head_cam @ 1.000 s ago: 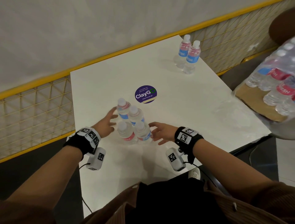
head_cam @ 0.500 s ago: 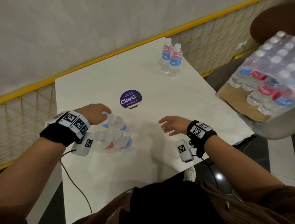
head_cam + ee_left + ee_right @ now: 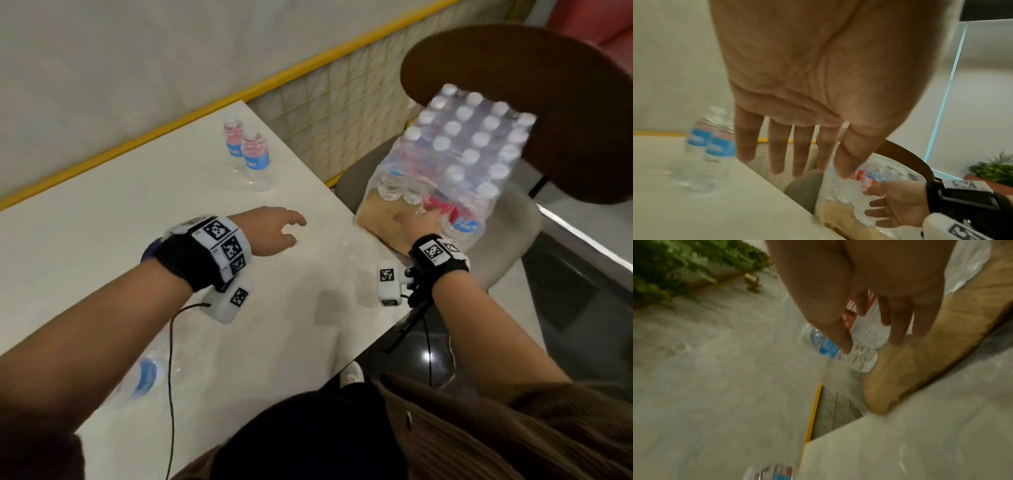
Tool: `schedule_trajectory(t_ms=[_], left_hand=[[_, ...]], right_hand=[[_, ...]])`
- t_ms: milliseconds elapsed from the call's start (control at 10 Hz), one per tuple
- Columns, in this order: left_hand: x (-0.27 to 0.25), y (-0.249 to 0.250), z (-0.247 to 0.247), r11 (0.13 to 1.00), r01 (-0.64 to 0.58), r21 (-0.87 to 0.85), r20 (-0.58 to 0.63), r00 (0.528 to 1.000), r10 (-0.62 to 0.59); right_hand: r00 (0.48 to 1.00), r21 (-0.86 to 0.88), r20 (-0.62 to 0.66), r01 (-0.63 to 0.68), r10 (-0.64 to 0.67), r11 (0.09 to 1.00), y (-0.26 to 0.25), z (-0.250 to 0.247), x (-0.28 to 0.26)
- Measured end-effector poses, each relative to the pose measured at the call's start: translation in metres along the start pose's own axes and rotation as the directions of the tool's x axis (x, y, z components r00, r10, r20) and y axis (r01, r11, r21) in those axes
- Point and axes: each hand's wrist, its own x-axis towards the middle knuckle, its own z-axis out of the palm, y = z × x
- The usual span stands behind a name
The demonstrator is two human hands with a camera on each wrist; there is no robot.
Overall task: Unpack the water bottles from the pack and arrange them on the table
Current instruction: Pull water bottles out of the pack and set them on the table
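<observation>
The shrink-wrapped pack of water bottles [image 3: 455, 161] lies tilted on a chair seat beside the white table [image 3: 102, 240], on a brown cardboard tray [image 3: 920, 361]. My right hand [image 3: 418, 222] is at the pack's near, torn end, fingers loosely extended over a blue-labelled bottle [image 3: 849, 352] and gripping nothing. My left hand [image 3: 274, 233] hovers over the table near its right edge, fingers straight [image 3: 777, 154] and pointing toward the pack [image 3: 869, 178]. Two bottles [image 3: 246, 150] stand at the table's far edge. More bottles [image 3: 147, 373] stand at the near left, mostly hidden by my left forearm.
The chair has a round brown backrest [image 3: 513, 102] and a grey seat [image 3: 513, 240] close to the table's right edge. A yellow mesh railing [image 3: 342, 102] runs behind the table along the wall. A potted plant [image 3: 995, 168] and a glass panel are further right.
My left hand has left the bottle group and swung right across the table. My right hand has moved off the table to the pack's open end. The view has turned right.
</observation>
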Motion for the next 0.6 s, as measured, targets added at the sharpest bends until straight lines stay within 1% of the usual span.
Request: schedule_trajectory(t_ms=[100,200,300,400,500,600], left_hand=[[0.049,0.046,-0.001,0.991,-0.117,-0.068,-0.058,0.992,0.113],[0.083,0.081,-0.004,0.972,-0.208,-0.106,-0.108,0.974,0.197],[0.107,0.105,-0.006,0.963,-0.254,-0.092,-0.12,0.963,0.242],[0.128,0.118,-0.003,0.95,-0.281,-0.139,-0.125,0.956,0.264],[0.144,0.128,0.006,0.939,-0.269,-0.215,-0.131,0.96,0.245],[0.154,0.139,0.012,0.924,-0.204,-0.322,-0.146,0.976,0.165]], right_hand=[[0.992,0.05,-0.119,-0.032,0.038,0.998,0.007,-0.018,0.023],[0.984,0.022,-0.177,0.024,-0.019,0.999,0.012,-0.007,0.026],[0.986,0.016,-0.164,0.015,-0.012,1.0,0.006,-0.005,0.035],[0.989,0.123,-0.151,0.018,0.001,0.992,-0.008,-0.017,0.04],[0.99,-0.009,-0.144,0.003,-0.004,1.0,-0.008,-0.023,0.026],[0.991,-0.045,-0.117,0.051,-0.056,0.998,0.006,-0.022,0.027]])
